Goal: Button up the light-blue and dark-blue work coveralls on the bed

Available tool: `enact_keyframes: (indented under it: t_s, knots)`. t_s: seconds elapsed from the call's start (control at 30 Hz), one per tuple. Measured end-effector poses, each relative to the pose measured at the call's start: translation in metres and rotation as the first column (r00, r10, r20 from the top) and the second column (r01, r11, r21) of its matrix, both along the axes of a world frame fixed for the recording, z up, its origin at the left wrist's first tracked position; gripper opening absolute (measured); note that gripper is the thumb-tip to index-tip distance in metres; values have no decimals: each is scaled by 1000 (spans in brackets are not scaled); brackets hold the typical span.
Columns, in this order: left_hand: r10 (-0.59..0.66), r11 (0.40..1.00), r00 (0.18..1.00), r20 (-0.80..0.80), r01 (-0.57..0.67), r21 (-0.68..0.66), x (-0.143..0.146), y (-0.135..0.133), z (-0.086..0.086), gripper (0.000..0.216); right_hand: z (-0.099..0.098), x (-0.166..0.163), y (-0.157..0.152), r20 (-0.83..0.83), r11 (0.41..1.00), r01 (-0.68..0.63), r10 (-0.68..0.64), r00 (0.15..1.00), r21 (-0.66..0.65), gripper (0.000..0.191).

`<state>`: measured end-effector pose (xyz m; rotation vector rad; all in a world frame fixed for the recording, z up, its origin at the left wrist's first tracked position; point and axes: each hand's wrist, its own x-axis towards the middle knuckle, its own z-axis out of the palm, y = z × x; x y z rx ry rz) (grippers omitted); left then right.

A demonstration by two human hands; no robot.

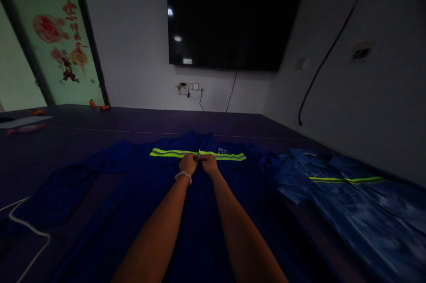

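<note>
A dark blue work jacket [140, 189] with a yellow-green reflective stripe across the chest lies spread flat on the dark table [83, 127], sleeves out to both sides. My left hand [188, 164], with a pale band on the wrist, and my right hand [209, 164] meet at the jacket's front opening just below the stripe. Both pinch the fabric edges at the centre seam, fingers closed. What sits between the fingertips is too small and dark to tell.
A second blue jacket [349, 203] with a reflective stripe lies at the right. A white cable [29, 229] curls at the table's left front. Small orange items [100, 106] and a flat sheet [23, 121] rest at the far left. A black screen [233, 21] hangs on the wall.
</note>
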<state>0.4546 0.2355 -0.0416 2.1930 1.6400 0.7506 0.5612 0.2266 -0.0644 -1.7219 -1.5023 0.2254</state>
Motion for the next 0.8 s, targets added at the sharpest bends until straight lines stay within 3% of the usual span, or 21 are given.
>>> enact_keyframes:
  t_s: [0.4,0.8]
  knots:
    - [20,999,997,71,-17,-33,1,8,-4,22,-4,-6,0,-3,987,104,-105,994,122,21]
    - [-28,998,971,239,40,-47,-4,16,-6,25,1,-5,-3,-15,984,125,-124,992,127,9]
